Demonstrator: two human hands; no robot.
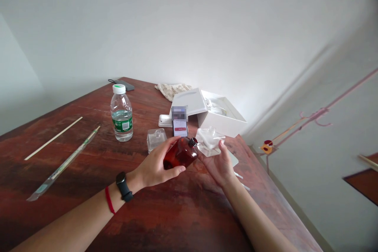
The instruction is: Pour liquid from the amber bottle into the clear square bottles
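Note:
An amber-red bottle lies tilted in my left hand, its uncapped dark neck pointing right and slightly up. Thumb and fingers of that hand wrap the bottle's body. Close by on the right, my right hand is closed about a clear, angular glass bottle, thumb at its right side and fingers below. The amber neck reaches the clear bottle's left edge; whether they touch I cannot tell. Behind my left hand, a square clear glass bottle stands on the table.
On the wooden table are a water bottle, a thin stick, wrapped chopsticks, a propped phone, an open white box and a cloth. White sticks lie by my right wrist.

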